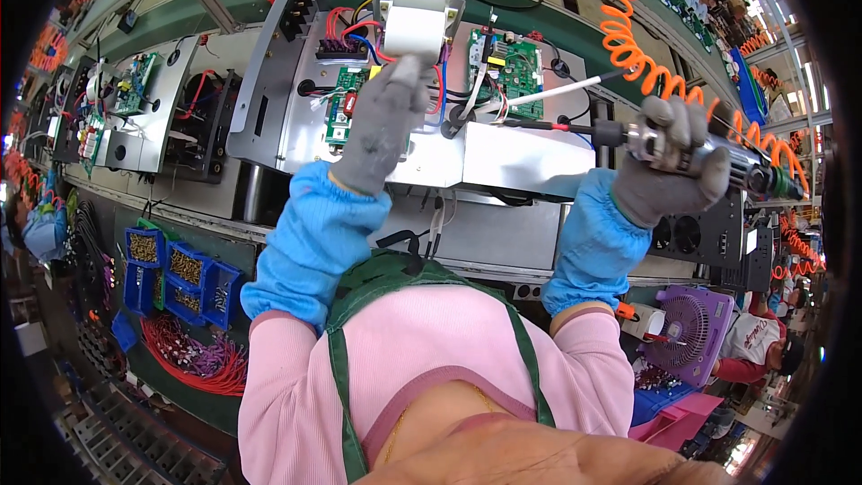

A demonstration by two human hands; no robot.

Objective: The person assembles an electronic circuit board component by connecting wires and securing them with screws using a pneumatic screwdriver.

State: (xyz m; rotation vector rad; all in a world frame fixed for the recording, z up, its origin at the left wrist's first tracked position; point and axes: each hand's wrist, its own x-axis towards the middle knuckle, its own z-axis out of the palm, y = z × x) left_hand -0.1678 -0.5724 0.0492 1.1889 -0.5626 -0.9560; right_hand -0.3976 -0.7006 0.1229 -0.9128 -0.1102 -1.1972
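My right hand point(669, 157), in a grey glove, is wrapped around a powered screwdriver point(642, 141). Its long, dark bit points left over the open metal chassis point(301, 130). The tip comes near a black round cable grommet point(452, 121); contact cannot be made out. My left hand point(382, 126), also gloved, reaches over the chassis with its fingers drawn together at the lower edge of a white block-shaped component point(417, 27). Anything between those fingertips is hidden. Beside the left hand is a green circuit board point(341, 112); another board point(516, 76) lies farther right.
An orange coiled hose point(620, 31) hangs at the upper right. Another open chassis point(166, 99) stands to the left. Blue bins point(184, 265) of small fasteners and red wires point(193, 359) lie lower left. A purple fan point(687, 332) and another person point(754, 341) are lower right.
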